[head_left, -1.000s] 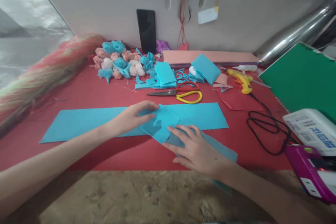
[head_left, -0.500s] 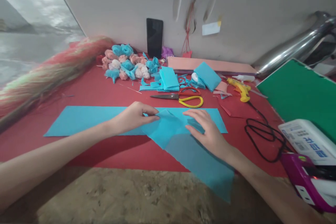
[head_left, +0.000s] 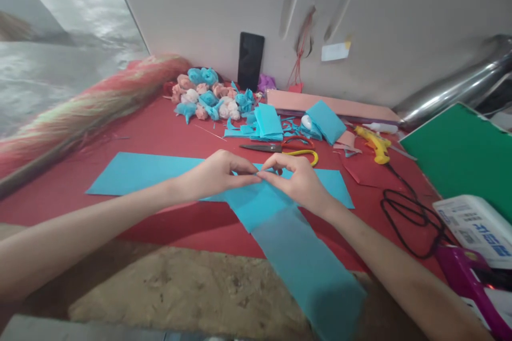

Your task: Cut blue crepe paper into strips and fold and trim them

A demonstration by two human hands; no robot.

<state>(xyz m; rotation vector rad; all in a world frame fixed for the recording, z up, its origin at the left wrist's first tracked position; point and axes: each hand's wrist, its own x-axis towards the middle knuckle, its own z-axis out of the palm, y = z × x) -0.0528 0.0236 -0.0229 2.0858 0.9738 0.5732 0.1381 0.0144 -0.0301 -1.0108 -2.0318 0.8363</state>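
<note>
One blue paper strip [head_left: 308,256]: it runs from the grip toward the person. Left hand [head_left: 218,176] and right hand [head_left: 298,178], side by side: each pinches its far end between thumb and fingers.

This looks like a small craft corner, though whether it sits in a home or a workshop cannot be told. On a red-covered table [head_left: 168,141], long blue paper strips [head_left: 301,248], a heap of blue, pink and white paper flowers [head_left: 208,98], scissors [head_left: 272,147], a corded yellow glue gun [head_left: 375,144] and blue scraps [head_left: 240,132] point to handmade decoration. A bare grey floor [head_left: 98,21] shows beyond the pale wall [head_left: 208,5].
</note>
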